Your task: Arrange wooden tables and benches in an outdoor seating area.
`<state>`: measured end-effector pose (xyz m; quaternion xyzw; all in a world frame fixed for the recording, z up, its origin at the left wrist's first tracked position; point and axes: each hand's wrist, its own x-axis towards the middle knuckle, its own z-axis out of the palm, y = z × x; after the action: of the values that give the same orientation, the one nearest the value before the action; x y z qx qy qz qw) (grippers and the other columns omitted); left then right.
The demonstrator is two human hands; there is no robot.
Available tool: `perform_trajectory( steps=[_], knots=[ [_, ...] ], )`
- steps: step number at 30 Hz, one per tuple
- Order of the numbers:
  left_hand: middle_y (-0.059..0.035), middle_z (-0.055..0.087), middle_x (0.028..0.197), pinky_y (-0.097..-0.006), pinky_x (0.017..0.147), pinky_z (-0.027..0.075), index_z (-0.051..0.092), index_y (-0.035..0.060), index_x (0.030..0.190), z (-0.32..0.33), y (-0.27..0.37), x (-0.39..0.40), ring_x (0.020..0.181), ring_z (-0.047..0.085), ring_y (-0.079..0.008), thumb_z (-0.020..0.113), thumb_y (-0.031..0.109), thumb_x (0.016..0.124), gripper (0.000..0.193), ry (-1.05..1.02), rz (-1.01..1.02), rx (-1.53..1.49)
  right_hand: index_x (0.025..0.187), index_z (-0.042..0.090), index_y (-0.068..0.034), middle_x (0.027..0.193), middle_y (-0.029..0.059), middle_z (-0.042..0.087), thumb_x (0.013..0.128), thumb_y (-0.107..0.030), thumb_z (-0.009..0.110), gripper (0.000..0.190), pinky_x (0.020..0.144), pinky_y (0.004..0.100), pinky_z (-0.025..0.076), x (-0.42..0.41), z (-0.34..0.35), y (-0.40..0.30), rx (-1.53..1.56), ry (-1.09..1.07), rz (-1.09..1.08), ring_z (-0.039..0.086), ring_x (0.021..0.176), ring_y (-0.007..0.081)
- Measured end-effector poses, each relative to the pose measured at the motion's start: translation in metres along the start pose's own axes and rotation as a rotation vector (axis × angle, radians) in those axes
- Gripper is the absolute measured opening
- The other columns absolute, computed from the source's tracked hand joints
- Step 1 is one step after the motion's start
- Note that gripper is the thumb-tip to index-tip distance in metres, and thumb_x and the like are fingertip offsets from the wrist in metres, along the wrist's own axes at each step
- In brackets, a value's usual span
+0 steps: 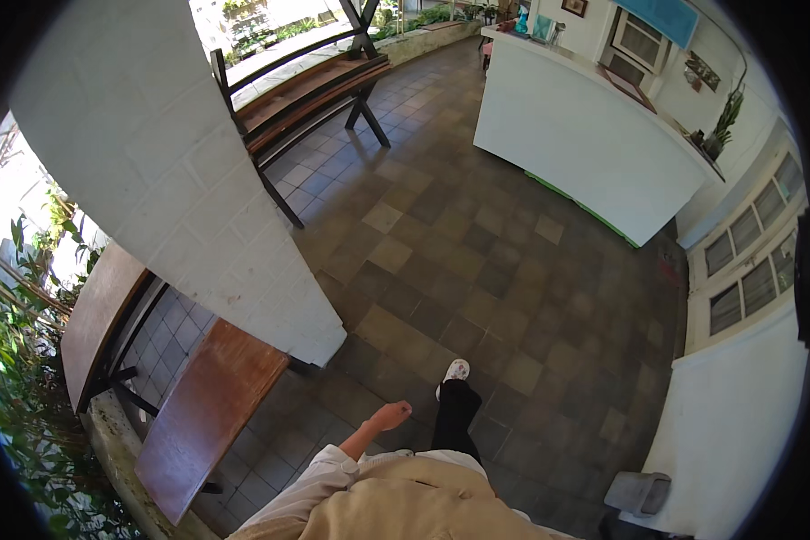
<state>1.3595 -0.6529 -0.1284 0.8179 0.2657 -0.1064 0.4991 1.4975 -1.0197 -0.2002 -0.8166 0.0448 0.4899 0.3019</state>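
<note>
My left hand (393,415) hangs in front of my body over the tiled floor (432,317), its fingers loosely curled and nothing visible in them. It touches no furniture; the brown wooden bench top (209,412) is the nearest piece, off to the left. My right hand is out of view. Below me a white patterned shoe (456,371) and a black trouser leg (455,415) reach forward on the tiles. A tan apron or vest (418,499) covers my front over a light sleeve (324,472).
A white brick pillar (196,182) stands close on the left, with a wooden table (101,317) and plants (13,378) beyond. Farther ahead are a wooden bench (310,94) and a white counter (574,135). Along the right run paned doors (749,250) and a grey bin (638,493).
</note>
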Motion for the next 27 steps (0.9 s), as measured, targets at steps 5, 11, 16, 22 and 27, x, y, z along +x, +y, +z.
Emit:
perform_trajectory(
  steps=[5,11,16,22,27],
  knots=[
    [-0.0142,0.060,0.083,-0.0361,0.073,0.045,0.054,0.0061,0.095,-0.049,0.005,0.089,0.081,0.058,-0.0295,0.048,0.028,0.080,0.027,0.194,-0.189,-0.227,0.084,0.056,-0.010,0.071,0.0084,0.056,0.076,-0.019,0.048,0.015,0.048,0.0350,0.044,0.093,-0.100,-0.131,-0.047,0.002,0.027,0.055,0.060,0.0194],
    [-0.0146,0.060,0.087,-0.0361,0.075,0.044,0.057,0.0055,0.096,-0.091,-0.040,0.139,0.084,0.057,-0.0290,0.049,0.029,0.077,0.031,0.536,-0.691,-0.387,0.081,0.056,-0.009,0.063,0.0043,0.054,0.074,-0.012,0.049,0.011,0.039,0.0293,0.040,0.249,-0.201,-0.320,-0.163,-0.029,-0.250,0.051,0.047,0.0158],
    [-0.0141,0.061,0.085,-0.0342,0.073,0.045,0.058,0.0044,0.091,-0.115,-0.045,0.168,0.081,0.059,-0.0269,0.049,0.029,0.077,0.030,0.674,-0.808,-0.477,0.097,0.052,-0.009,0.067,0.0027,0.054,0.076,-0.011,0.045,0.023,0.040,0.0235,0.038,0.355,-0.223,-0.602,-0.085,0.122,-0.456,0.049,0.048,0.0110],
    [-0.0140,0.062,0.081,-0.0343,0.070,0.046,0.062,0.0047,0.088,-0.143,-0.033,0.232,0.077,0.060,-0.0255,0.051,0.034,0.076,0.034,0.278,-1.108,-0.653,0.106,0.050,-0.007,0.073,0.0042,0.056,0.075,-0.011,0.048,0.032,0.050,0.0220,0.041,0.377,-0.141,-0.809,-0.190,-0.087,-0.744,0.052,0.054,0.0101],
    [-0.0154,0.061,0.087,-0.0377,0.072,0.045,0.059,0.0034,0.090,-0.255,-0.077,0.372,0.085,0.057,-0.0296,0.052,0.034,0.074,0.036,0.395,-1.012,-0.528,0.109,0.049,-0.014,0.080,0.0016,0.059,0.077,-0.019,0.051,0.033,0.051,0.0253,0.040,0.430,-0.110,-0.836,-0.552,-0.353,-0.279,0.056,0.062,0.0130]
  ],
)
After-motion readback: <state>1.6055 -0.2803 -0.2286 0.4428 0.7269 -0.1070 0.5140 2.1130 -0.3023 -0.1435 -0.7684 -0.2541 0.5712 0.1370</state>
